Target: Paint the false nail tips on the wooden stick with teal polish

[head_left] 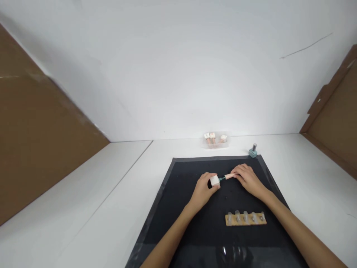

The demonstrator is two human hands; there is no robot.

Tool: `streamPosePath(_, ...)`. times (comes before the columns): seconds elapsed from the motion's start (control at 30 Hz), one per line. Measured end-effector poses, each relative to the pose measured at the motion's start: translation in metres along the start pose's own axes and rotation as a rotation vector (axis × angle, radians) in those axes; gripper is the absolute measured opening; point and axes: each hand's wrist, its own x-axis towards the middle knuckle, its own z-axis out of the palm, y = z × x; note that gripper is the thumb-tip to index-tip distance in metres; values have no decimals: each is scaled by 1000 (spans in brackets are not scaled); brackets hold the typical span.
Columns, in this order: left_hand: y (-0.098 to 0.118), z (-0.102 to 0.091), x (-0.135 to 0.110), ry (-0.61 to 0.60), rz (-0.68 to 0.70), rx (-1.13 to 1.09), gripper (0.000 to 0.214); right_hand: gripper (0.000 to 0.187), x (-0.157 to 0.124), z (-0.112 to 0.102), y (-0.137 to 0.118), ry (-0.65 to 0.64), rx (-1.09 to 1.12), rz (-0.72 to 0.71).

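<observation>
My left hand (pixel 205 190) is closed around a small white, cube-shaped nail polish bottle (pixel 214 181), tipped so its mouth points right. Between the fingers of my right hand (pixel 248 180) is a slim pink cap with a nail polish brush (pixel 230 176). Dark green shows between the cap and the bottle; how far the brush sits inside cannot be made out. Nearer me on the black mat (pixel 189 216) lies a wooden strip (pixel 245 220), carrying several clear nail tips in a row. Neither hand touches the strip.
Along the back wall stands a clear plastic tray (pixel 219 144) holding similar white bottles with pink caps. A teal bottle with a silver cap (pixel 253 151) stands by the mat's far right corner. Brown cardboard panels (pixel 41 123) flank the white table on both sides.
</observation>
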Motion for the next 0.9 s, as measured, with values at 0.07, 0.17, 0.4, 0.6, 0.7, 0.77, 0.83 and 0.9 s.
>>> streamPosePath(0.07,-2,-1,0,-4,-17,-15,31,18,-1,-3,2,17,17,-7)
streamPosePath(0.17,-4,-1,0,-12,-29,-30,32,18,-2,-9,7,49,51,-15)
streamPosePath(0.4,-3,-7,-3,-42,-11,-42,46,16,-4,-24,9,119,179,-21)
streamPosePath(0.6,13,-44,-11,-88,-15,-114,32,20,-10,-42,-9,151,354,40)
streamPosePath(0.7,27,-62,-17,-449,-69,-275,13,24,-12,-48,-18,182,462,113)
streamPosePath(0.77,35,-65,-20,-613,-62,-252,16,27,-13,-49,-22,212,542,166)
streamPosePath(0.83,40,-61,-24,-704,-36,-172,25,30,-13,-48,-24,243,629,211)
streamPosePath(0.9,43,-51,-29,-742,-4,-72,36,32,-13,-47,-26,270,721,247)
